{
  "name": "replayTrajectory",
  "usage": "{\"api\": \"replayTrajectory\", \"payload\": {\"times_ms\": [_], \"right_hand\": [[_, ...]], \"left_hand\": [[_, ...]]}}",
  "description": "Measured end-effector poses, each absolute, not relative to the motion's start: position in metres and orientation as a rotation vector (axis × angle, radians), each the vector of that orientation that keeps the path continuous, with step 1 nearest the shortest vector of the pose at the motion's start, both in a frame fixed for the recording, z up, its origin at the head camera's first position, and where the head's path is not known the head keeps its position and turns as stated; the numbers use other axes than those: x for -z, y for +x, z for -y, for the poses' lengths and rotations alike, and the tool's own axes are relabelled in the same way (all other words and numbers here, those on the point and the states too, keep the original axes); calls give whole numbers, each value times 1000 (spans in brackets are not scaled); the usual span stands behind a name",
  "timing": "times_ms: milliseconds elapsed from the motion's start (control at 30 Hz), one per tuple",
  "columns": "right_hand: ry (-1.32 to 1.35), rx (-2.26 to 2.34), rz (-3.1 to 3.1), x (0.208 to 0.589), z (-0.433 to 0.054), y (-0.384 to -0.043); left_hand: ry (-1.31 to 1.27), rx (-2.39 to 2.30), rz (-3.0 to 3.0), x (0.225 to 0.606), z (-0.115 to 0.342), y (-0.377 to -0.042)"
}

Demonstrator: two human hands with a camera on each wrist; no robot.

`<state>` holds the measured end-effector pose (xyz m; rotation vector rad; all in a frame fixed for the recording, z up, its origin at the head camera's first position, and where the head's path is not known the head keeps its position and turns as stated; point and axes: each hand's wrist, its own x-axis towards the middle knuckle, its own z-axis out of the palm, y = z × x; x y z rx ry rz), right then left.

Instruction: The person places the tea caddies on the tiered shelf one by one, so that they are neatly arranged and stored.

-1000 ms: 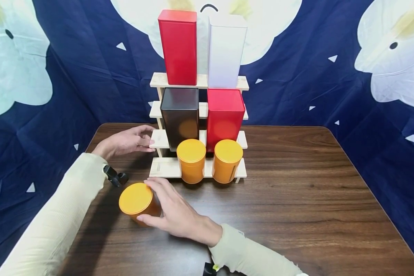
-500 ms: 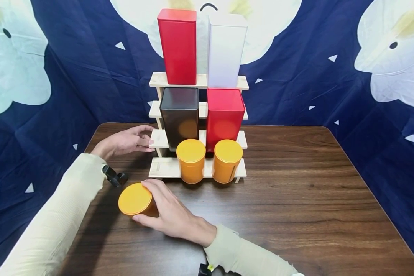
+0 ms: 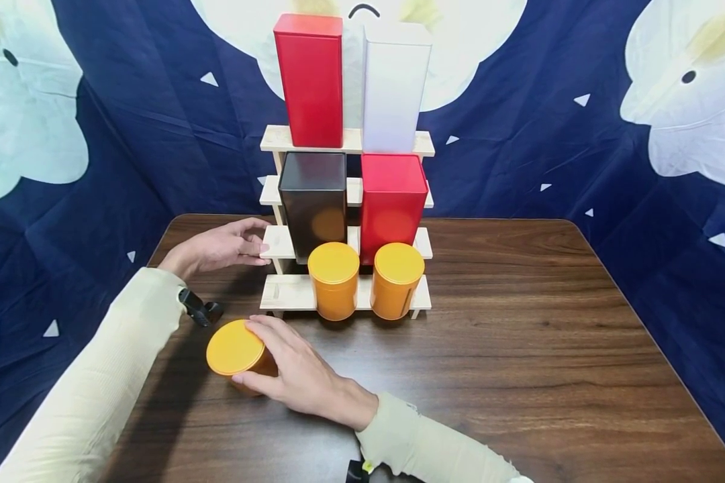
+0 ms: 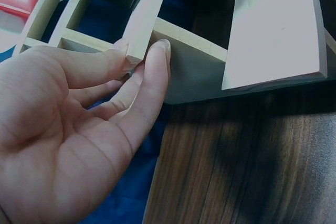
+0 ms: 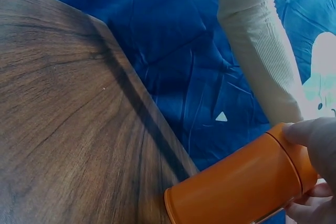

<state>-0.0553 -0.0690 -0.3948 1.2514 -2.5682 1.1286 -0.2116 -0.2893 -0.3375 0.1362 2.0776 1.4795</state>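
In the head view my right hand (image 3: 305,372) grips an orange cylindrical canister (image 3: 235,347) from its right side, thumb in front and fingers at the far rim of the lid. The right wrist view shows this canister (image 5: 236,182) along its length, fingers round the lid end and the base close over the table. My left hand (image 3: 220,248) pinches the left end of a slat of the stepped wooden rack (image 3: 280,243). In the left wrist view the left hand's thumb and fingers (image 4: 152,85) lie on either side of the slat end (image 4: 144,30).
Two more orange canisters (image 3: 333,282) stand on the rack's lowest step. Behind them are a black tin (image 3: 313,208) and a red tin (image 3: 394,208). A taller red tin (image 3: 310,84) and a white tin (image 3: 395,90) top the rack. Blue printed cloth (image 3: 507,161) surrounds the wooden table (image 3: 519,335).
My right hand has shifted slightly left against the orange canister, its fingers reaching further round the lid. The left hand keeps its hold on the rack.
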Motion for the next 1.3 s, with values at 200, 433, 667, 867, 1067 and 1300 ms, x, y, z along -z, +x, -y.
{"api": "replayTrajectory", "payload": {"times_ms": [200, 433, 667, 867, 1067, 1300], "right_hand": [[1235, -1145, 2544, 396, 66, -54], [1219, -1207, 2509, 395, 63, -53], [1202, -1208, 2521, 389, 58, -54], [1177, -1202, 2524, 382, 54, -57], [1149, -1207, 2519, 375, 50, -61], [1085, -1217, 2460, 369, 50, -67]], "left_hand": [[124, -1473, -2080, 338, 289, -212], [124, -1468, -2082, 338, 289, -213], [126, -1474, -2076, 338, 289, -213], [116, -1473, -2076, 338, 290, -213], [116, -1468, -2076, 339, 290, -213], [129, -1504, -2060, 342, 290, -215]]}}
